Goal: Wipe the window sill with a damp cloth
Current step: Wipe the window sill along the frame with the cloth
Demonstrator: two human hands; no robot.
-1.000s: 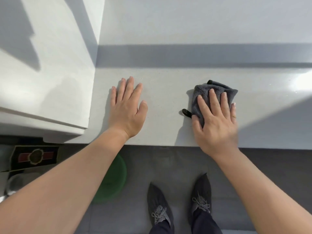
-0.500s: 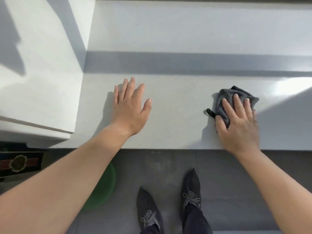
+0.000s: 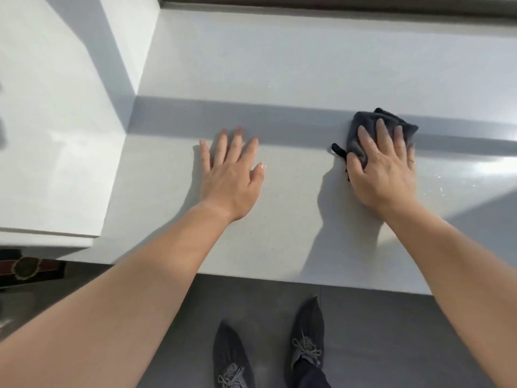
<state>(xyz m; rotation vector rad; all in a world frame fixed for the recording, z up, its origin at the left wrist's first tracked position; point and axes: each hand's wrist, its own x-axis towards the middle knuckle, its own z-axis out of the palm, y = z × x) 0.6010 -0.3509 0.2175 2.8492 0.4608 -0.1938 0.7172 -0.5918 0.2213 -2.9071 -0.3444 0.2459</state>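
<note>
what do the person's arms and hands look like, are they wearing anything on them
The left hand and right hand are bare, no gloves. The left arm and right arm show no sleeves, watch or bracelet. Nails are short, no visible polish. A glint by the right ring finger may be a ring; too blurred to tell.

Left hand (image 3: 230, 182), right hand (image 3: 384, 175), forearms bare. Dark grey knit sneakers (image 3: 306, 334), lighter grey laces (image 3: 307, 350), bottom centre. Dark navy trouser hem (image 3: 313, 378).
</note>
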